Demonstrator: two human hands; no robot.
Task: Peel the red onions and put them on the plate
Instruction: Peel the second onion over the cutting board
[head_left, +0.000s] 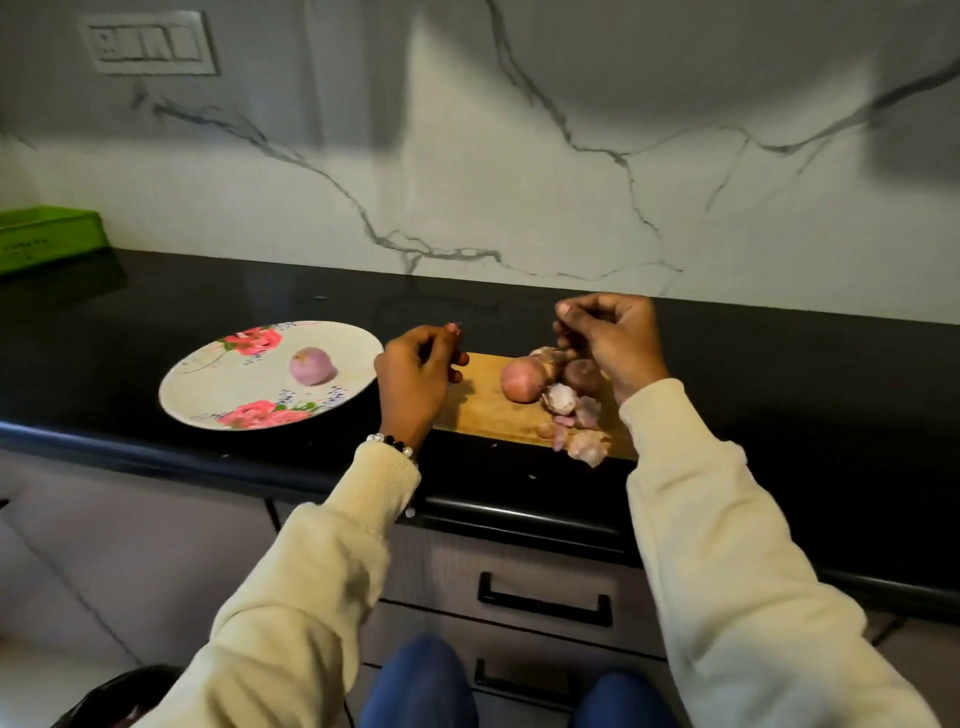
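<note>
Nearest the camera, two cream sleeves are reaching up to a wooden cutting board lying at the front edge of the black table. On the board's right end, loose onion skins are piling up, and beside them an unpeeled red onion is resting; a darker onion behind it is partly hidden by the right hand, whose fingers are curling closed, though whether they are pinching anything cannot be told. The left hand is hovering over the board's left end, fingers bent around what seems a small pinkish scrap, too blurred to confirm. Left of the board, a flowered plate is holding one peeled onion. Far left of the board a green tray is getting cut off by the frame, and behind everything a marble-veined wall is rising.
</note>
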